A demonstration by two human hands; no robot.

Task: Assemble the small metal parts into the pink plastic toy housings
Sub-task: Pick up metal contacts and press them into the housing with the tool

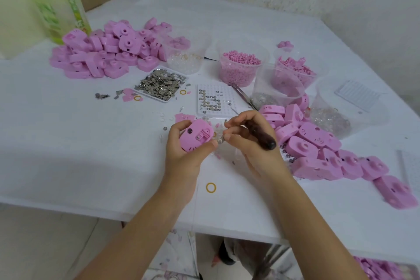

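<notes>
My left hand (184, 154) grips a pink plastic housing (195, 135) just above the table, its open back turned up. My right hand (252, 141) holds a dark-handled tool (261, 135) in its palm, and its fingertips pinch a small metal part (220, 141) at the housing's right edge. A shallow tray of loose metal parts (162, 84) lies behind the hands. A white perforated board (211, 101) carries small round metal discs.
Pink housings are heaped at back left (109, 52) and strewn along the right (318, 150). Clear tubs of pink pieces (238, 68) and clear bits stand at the back. A green-labelled bottle (59, 7) is at far left. A yellow rubber band (211, 187) lies near the front edge.
</notes>
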